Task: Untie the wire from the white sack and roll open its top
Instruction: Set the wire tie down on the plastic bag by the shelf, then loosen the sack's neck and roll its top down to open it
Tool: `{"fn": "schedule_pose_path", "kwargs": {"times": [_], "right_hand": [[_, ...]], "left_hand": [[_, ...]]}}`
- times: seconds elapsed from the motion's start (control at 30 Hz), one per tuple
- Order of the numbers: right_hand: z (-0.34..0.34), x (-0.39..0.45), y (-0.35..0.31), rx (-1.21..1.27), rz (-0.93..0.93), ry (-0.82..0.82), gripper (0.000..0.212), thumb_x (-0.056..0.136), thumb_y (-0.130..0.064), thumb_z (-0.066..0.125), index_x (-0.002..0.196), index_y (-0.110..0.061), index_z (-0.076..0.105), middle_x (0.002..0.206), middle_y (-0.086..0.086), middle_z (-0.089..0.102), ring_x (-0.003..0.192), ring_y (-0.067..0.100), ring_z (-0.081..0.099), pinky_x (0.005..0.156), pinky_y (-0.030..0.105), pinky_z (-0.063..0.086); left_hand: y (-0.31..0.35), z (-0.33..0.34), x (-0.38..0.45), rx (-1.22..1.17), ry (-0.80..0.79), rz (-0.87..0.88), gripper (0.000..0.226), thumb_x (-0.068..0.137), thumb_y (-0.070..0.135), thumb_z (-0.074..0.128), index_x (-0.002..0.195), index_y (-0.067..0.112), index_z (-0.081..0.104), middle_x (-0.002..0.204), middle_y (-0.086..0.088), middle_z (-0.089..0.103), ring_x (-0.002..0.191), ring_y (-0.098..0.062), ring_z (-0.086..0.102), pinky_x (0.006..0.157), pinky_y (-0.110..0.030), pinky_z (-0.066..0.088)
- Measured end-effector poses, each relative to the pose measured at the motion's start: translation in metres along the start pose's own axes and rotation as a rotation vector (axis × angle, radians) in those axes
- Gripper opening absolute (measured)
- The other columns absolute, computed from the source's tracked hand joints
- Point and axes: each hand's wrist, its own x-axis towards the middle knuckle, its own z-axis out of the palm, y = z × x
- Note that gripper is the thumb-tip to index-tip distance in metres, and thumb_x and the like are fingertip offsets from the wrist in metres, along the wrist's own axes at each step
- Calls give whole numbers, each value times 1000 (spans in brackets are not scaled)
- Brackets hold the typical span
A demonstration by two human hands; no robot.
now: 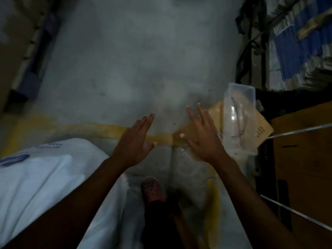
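A large white sack (46,180) with blue print lies at the lower left, under my left forearm. Its top and any wire on it are out of sight. My left hand (135,142) hovers above the grey floor to the right of the sack, fingers spread, holding nothing. My right hand (203,135) is held out beside it, also flat and spread, empty, over a yellow floor line. The picture is dim and blurred.
A clear plastic container (239,121) lies on a brown cardboard sheet (262,128) right of my right hand. Strapped cardboard boxes (303,159) stand at the right, blue-and-white stacks (298,42) at the upper right. My foot in a pink clog (152,189) is below.
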Motion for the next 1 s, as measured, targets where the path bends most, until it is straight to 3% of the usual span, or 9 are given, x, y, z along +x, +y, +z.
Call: {"fn": "schedule_pose_path", "kwargs": {"times": [0.07, 0.13, 0.4, 0.57, 0.63, 0.8, 0.9, 1.0], "right_hand": [[23, 6, -49, 6, -100, -80, 82, 96, -58, 50, 163, -33, 10, 171, 12, 9, 156, 33, 10, 125, 46, 8], [49, 8, -101, 33, -190, -149, 82, 96, -61, 47, 163, -29, 10, 171, 12, 9, 156, 30, 9, 121, 40, 10], [169, -37, -297, 82, -465, -573, 92, 93, -61, 58, 159, -48, -4, 173, 0, -2, 158, 27, 4, 124, 53, 21], [227, -87, -397, 49, -663, -734, 97, 92, -49, 71, 160, -45, 2, 170, -11, -1, 157, 21, 4, 123, 42, 16], [250, -107, -427, 10, -699, -809, 101, 89, -49, 73, 158, -52, 1, 171, -10, 2, 158, 24, 7, 124, 49, 21], [297, -144, -482, -100, -837, -996, 107, 83, -46, 79, 159, -50, 4, 172, -10, 1, 157, 19, 4, 126, 44, 18], [319, -159, -511, -162, -939, -1081, 107, 84, -48, 79, 160, -46, 3, 172, -9, -1, 158, 19, 2, 125, 35, 13], [341, -170, -538, -203, -1049, -1116, 105, 85, -61, 73, 161, -42, 4, 172, -9, -2, 158, 18, -2, 127, 43, 14]], "left_hand": [[-33, -16, -49, -22, 32, -67, 98, 98, 44, 63, 163, 40, -9, 174, -4, 15, 159, -28, 17, 121, -58, 29], [-67, -29, -103, -29, 71, -160, 98, 99, 47, 62, 162, 43, -12, 174, -1, 12, 160, -26, 14, 123, -58, 25], [-168, -51, -351, -54, 270, -567, 92, 92, 70, 43, 161, 46, -12, 174, 2, 12, 161, -25, 6, 125, -59, 18], [-190, -34, -493, -103, 411, -805, 93, 88, 76, 40, 164, 43, -4, 174, 5, 8, 161, -23, -1, 125, -62, 10], [-194, -20, -540, -88, 462, -882, 95, 88, 76, 43, 165, 39, 1, 174, 5, 10, 161, -23, 0, 125, -62, 11], [-193, 14, -609, -188, 536, -976, 96, 89, 78, 40, 165, 37, -2, 174, 11, -4, 160, -17, -6, 125, -54, 6], [-192, 30, -629, -301, 590, -1009, 98, 89, 79, 43, 165, 36, -1, 175, 8, 0, 161, -16, -2, 127, -56, 9], [-190, 38, -642, -392, 609, -1027, 103, 85, 90, 33, 165, 35, 0, 175, 7, 5, 161, -18, 2, 127, -56, 12]]}}
